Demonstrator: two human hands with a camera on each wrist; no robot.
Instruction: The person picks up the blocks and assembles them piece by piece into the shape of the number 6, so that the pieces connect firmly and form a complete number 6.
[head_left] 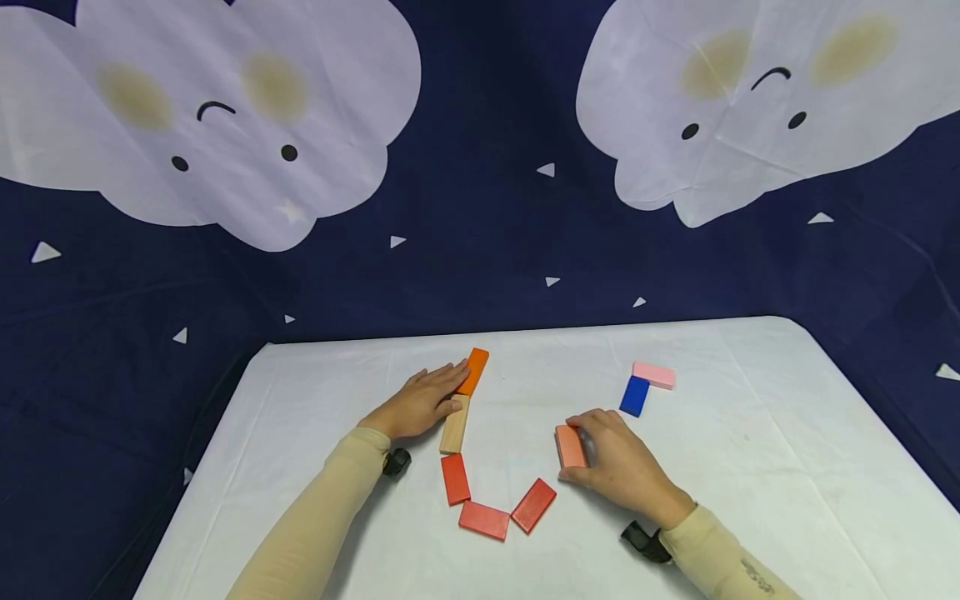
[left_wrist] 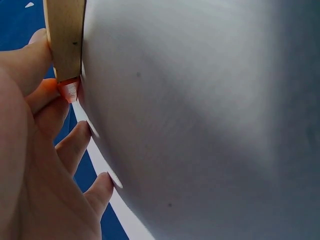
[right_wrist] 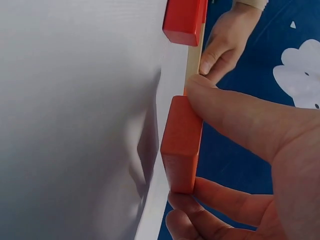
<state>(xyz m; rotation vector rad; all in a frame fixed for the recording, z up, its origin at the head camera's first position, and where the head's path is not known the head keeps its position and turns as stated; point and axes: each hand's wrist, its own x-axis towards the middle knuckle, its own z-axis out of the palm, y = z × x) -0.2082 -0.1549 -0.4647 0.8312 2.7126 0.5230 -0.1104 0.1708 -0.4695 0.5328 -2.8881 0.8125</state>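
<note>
My right hand (head_left: 622, 462) pinches a salmon-coloured block (head_left: 571, 447) between thumb and fingers at its two ends, as the right wrist view also shows of the block (right_wrist: 181, 142). My left hand (head_left: 423, 402) lies with fingers fairly straight at the left side of an orange block (head_left: 473, 372) and a natural wood block (head_left: 454, 425). Its thumb touches the wood block (left_wrist: 65, 40) and its index finger the orange block (left_wrist: 69, 90). Below the wood block, a curved row continues with a red block (head_left: 455, 479), a lighter red block (head_left: 484, 520) and a slanted red block (head_left: 534, 505).
At the back right of the white table (head_left: 750, 467), a blue block (head_left: 634, 396) touches a pink block (head_left: 653, 374). Behind the table hangs a dark blue cloth (head_left: 487, 208) with cloud faces. A black strap device (head_left: 645, 542) sits at the right wrist.
</note>
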